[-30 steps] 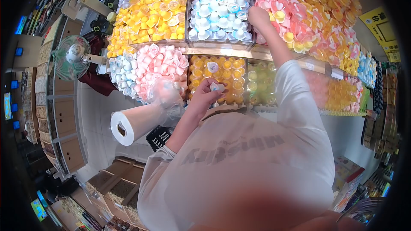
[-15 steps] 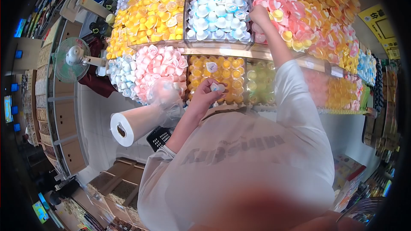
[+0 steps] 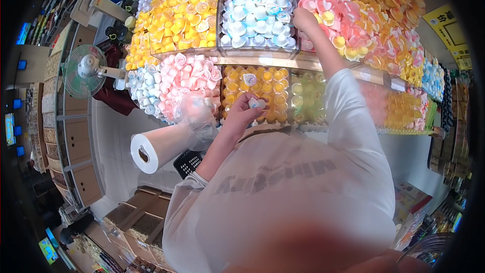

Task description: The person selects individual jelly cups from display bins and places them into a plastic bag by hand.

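My left hand [image 3: 243, 112] is closed on a small white jelly cup [image 3: 257, 104], pinched above a bin of orange jelly cups [image 3: 278, 87]. My right hand [image 3: 305, 20] reaches to the right side of a clear-walled bin [image 3: 257, 52], where white and blue jelly cups [image 3: 252, 19] stand packed. Its fingers are curled, and whatever they hold, if anything, is hidden. Pink jelly cups [image 3: 333, 7] lie just to the right of that hand. One pale cup [image 3: 250, 79] rests on top of the orange ones.
Yellow cups [image 3: 182, 23] are heaped at left, above pink ones [image 3: 184, 76]. A roll of clear plastic bags [image 3: 161, 146] stands beside my left forearm. Farther left is a fan [image 3: 86, 71]. A wooden ledge [image 3: 283, 62] separates the upper and lower bins. Green cups [image 3: 307, 96] fill another bin.
My right hand has shifted very slightly down and left at the bin's side. My left hand stays put with the jelly cup.
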`<state>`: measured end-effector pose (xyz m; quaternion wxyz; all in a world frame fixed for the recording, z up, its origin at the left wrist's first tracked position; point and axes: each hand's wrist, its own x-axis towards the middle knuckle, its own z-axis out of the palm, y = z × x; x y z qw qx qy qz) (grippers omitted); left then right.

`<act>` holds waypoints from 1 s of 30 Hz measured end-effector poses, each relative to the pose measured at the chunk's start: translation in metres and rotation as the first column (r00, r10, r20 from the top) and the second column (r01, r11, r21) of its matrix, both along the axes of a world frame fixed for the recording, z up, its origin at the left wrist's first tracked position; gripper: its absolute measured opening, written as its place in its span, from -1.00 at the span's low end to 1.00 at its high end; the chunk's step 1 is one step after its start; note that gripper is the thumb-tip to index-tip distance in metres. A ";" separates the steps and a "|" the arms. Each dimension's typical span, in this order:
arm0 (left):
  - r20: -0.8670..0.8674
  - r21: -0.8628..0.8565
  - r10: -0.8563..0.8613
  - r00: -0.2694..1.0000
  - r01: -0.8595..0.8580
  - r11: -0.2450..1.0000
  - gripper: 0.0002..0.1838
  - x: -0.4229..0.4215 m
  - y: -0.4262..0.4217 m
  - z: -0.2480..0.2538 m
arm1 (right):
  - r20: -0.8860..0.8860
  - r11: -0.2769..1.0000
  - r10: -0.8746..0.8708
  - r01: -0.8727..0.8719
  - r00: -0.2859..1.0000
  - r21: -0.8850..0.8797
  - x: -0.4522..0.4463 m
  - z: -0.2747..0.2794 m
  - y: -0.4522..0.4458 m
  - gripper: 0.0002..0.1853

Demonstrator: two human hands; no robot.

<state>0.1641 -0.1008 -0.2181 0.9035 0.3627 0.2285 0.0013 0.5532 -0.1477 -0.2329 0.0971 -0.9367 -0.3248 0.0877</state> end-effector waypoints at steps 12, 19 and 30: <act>-0.018 0.029 0.000 1.000 0.001 1.000 -0.69 0.000 0.004 0.001 | 0.180 0.926 -0.090 0.016 0.980 0.378 -0.012 0.036 -0.029 -0.77; -0.001 0.020 -0.019 1.000 0.019 1.000 -0.74 0.002 0.001 -0.002 | -0.205 0.988 -0.050 0.078 0.977 0.130 -0.026 0.030 -0.027 -0.77; -0.016 0.031 -0.001 1.000 0.001 1.000 -0.71 -0.001 0.002 0.004 | -0.289 0.938 -0.070 0.162 0.955 0.306 -0.016 -0.002 -0.017 -0.69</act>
